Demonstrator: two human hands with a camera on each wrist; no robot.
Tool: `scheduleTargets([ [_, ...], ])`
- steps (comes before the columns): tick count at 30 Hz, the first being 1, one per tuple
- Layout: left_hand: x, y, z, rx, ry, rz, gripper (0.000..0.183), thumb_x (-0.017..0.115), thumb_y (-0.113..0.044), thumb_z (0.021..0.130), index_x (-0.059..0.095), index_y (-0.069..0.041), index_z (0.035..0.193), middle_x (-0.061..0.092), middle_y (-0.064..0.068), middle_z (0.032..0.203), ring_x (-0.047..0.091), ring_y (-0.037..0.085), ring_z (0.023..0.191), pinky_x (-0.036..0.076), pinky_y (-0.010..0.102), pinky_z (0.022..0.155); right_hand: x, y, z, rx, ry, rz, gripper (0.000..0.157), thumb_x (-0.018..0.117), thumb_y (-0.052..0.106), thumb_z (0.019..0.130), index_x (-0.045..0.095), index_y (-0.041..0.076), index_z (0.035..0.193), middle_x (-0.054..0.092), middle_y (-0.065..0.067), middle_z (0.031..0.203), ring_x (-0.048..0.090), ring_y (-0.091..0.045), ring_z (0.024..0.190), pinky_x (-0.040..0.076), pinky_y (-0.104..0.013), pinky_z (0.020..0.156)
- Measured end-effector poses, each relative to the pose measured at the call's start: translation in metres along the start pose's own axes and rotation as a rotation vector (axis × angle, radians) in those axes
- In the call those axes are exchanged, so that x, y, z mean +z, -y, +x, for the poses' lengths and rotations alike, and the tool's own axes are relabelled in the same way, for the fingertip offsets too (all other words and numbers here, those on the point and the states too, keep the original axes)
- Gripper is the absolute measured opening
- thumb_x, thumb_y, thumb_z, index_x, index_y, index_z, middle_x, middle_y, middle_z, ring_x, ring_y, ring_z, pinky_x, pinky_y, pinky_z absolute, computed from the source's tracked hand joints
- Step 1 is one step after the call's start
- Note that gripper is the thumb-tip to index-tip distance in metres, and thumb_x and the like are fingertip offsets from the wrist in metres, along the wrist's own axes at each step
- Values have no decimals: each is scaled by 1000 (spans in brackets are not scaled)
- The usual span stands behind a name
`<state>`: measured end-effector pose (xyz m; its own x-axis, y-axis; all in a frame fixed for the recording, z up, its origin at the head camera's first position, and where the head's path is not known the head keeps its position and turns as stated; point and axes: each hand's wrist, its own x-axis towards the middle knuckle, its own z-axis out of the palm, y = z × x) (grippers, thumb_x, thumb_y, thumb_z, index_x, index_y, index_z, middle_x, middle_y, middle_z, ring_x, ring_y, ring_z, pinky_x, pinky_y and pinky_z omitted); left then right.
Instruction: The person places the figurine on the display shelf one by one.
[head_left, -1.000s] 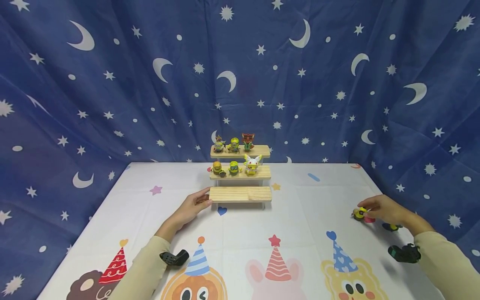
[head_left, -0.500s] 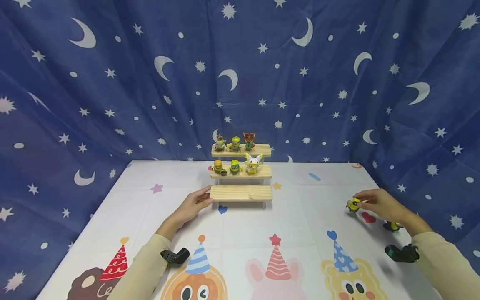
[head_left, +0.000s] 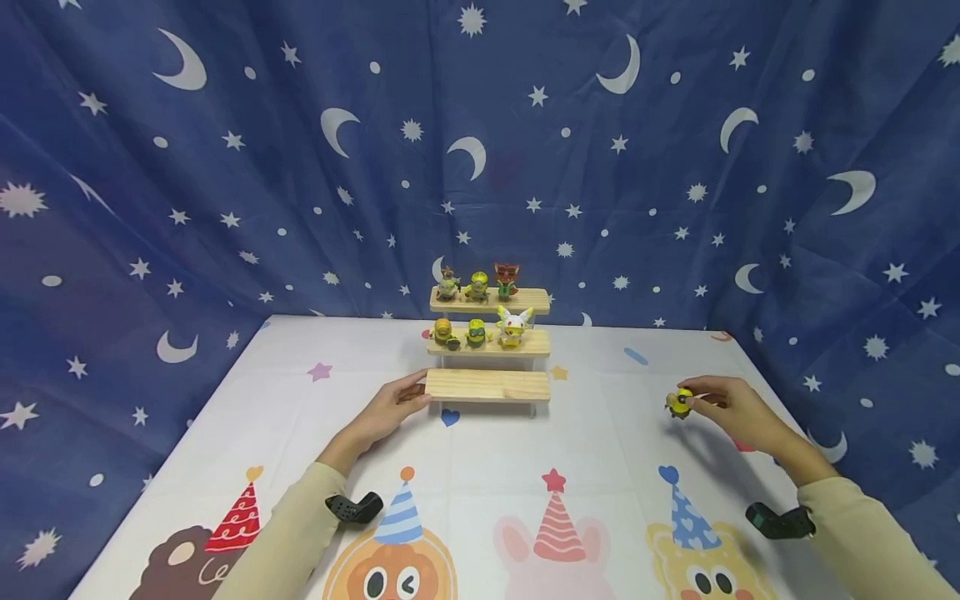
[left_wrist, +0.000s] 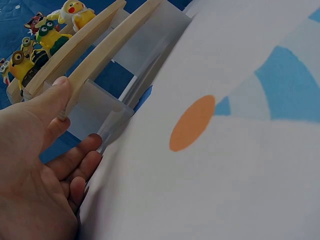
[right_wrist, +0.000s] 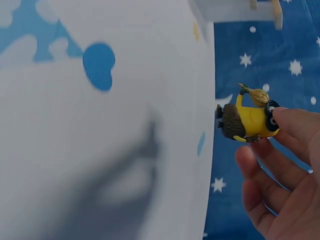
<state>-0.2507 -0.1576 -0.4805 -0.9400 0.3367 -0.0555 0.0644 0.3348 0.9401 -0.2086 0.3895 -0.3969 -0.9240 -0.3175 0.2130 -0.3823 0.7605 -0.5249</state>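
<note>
My right hand (head_left: 731,410) pinches a yellow minion figurine (head_left: 678,403) by its head, held above the cloth. In the right wrist view this minion figurine (right_wrist: 250,121) has a brown furry lower body, dark goggles and a raised arm with a tan tuft. At the centre stands a three-tier wooden display stand (head_left: 487,385) with clear supports. My left hand (head_left: 390,410) grips the left end of its lowest board, which bears no figures. In the left wrist view the thumb (left_wrist: 59,92) lies on that board, with a finger under it.
The middle tier carries two minions (head_left: 476,332) and a white-and-yellow eared figure (head_left: 513,328). On the top tier are two more minions (head_left: 477,287) and a red fox figure (head_left: 506,282). A white printed cloth (head_left: 600,450) covers the table; a blue starry curtain (head_left: 525,167) hangs behind.
My right hand has lifted the minion figurine and carried it left, toward the stand. Another figurine, earlier visible by the right wrist, is now hidden. My left hand keeps its grip.
</note>
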Motion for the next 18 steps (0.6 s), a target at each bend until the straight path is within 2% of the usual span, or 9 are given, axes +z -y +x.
scheduleTargets([
  [4, 0, 1, 2, 4, 4, 0, 66, 61, -27, 102, 32, -11, 159, 52, 21, 150, 50, 36, 141, 41, 49, 118, 9, 10, 5, -14, -19, 24, 28, 68, 3, 94, 69, -8, 120, 74, -22, 110, 62, 7, 87, 56, -18, 72],
  [18, 0, -4, -1, -23, -4, 13, 66, 60, -30, 103, 31, -13, 160, 53, 19, 151, 49, 35, 142, 38, 52, 120, 31, 46, 27, -4, 13, 46, 30, 66, 9, 97, 68, -6, 124, 74, -18, 111, 65, -6, 87, 56, -22, 73],
])
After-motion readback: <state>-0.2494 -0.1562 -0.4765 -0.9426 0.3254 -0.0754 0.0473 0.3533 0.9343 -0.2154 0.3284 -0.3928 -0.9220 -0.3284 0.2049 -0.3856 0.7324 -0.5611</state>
